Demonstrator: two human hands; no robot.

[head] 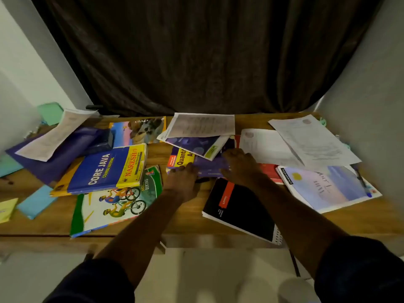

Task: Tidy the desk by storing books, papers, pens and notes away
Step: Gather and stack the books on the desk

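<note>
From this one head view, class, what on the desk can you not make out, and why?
Purple book: head view, title partly covered by left hand, right hand and a booklet.
Red book: mostly under white papers.
Printed sheet: text blurred, too small.
Either hand's grip: fingers too dark and blurred.
</note>
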